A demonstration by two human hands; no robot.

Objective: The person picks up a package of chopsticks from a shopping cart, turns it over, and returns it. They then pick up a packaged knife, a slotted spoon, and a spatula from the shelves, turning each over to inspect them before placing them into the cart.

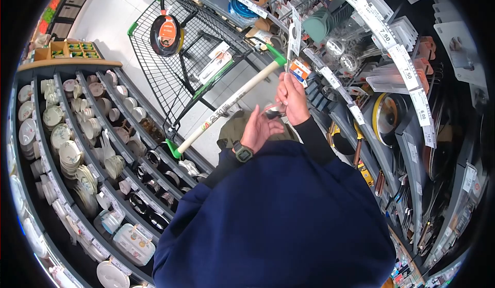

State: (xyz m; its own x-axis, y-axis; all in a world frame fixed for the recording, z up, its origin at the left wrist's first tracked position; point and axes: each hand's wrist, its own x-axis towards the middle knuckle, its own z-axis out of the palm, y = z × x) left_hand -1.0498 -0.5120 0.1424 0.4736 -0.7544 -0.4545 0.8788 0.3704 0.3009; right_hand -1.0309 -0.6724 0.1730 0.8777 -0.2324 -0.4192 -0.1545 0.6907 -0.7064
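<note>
My right hand (293,98) grips a packaged metal utensil upright in front of my chest. Its white card (295,36) with an orange label (299,69) sticks up above my fingers. The shiny metal end (274,112) hangs below that hand. My left hand (258,129), with a dark watch (243,152) on the wrist, has its fingertips closed on that metal end. Both arms are in dark blue sleeves.
A wire shopping cart (170,77) with a pale handle (229,102) stands just ahead, holding a black frying pan (166,34) and a carded item (215,61). Shelves of ceramic bowls and cups (77,138) run along the left. Racks of pans, lids and price tags (392,113) fill the right.
</note>
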